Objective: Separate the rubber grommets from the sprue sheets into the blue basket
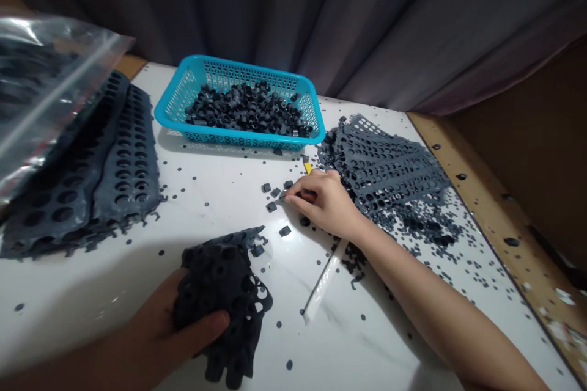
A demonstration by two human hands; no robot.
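Note:
My left hand (192,330) is wrapped round a bent dark rubber sheet (224,275) with rows of round tubes and some punched-out holes. Further forward, my right hand (321,198) reaches down to the table with thumb and fingers pinched together. A small dark piece seems to be at its fingertips, too small to name. Several loose black rubber pieces (271,206) lie just left of those fingers. A yellow-tipped tool (307,164) shows partly behind the right hand. Below that hand lies a thin white-wrapped stick (323,287).
A blue plastic basket (238,137) holds many black rubber pieces. Punched sheets (389,162) and scraps are heaped at right. At left, more perforated sheets (128,159) lie under a clear zip bag (55,91). Small dark discs dot the white table (206,186); a curtain (275,6) hangs behind.

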